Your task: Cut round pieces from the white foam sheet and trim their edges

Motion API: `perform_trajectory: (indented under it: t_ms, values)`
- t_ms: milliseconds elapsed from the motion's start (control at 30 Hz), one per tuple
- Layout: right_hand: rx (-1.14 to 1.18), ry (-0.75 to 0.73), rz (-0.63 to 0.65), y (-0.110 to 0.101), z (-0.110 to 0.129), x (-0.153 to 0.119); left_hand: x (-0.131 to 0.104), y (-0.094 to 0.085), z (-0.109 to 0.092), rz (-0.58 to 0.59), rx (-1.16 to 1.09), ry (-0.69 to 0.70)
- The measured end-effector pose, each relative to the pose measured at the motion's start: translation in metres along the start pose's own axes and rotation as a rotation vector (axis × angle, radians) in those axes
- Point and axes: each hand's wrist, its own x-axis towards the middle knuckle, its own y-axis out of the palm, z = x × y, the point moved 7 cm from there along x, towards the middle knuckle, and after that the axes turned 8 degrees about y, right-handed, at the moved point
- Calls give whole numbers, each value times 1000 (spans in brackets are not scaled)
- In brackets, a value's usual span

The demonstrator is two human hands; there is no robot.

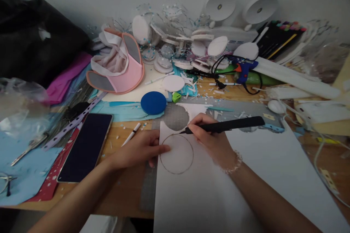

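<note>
A large white board [180,196] lies on a grey cutting mat [149,185]. A thin circle [193,156] is drawn near its left edge, and a round cutout is missing from the board's top. My right hand [214,140] is closed round a slim black cutting tool [232,125], whose tip meets the board at the circle's upper edge. My left hand [143,147] rests over the board's left edge, its thumb pressing on the board inside the circle and its other fingers beside or under the edge. Beyond the hands sits a blue disc [153,103].
To the left lie a phone [86,148], a white pen [131,134], scissors [29,149] and a pink visor [128,76]. Behind are white discs [173,83], foam scraps and a blue glue gun [246,70]. White cables [315,160] run along the right.
</note>
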Motion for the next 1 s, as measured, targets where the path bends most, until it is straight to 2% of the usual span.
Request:
perform_trajectory:
  t_ms: [433, 1000]
  values:
    - [-145, -81, 1, 4, 13, -2, 1, 0, -2, 15, 9, 5]
    - [-63, 18, -26, 0, 4, 3, 1, -2, -1, -3, 50, 20]
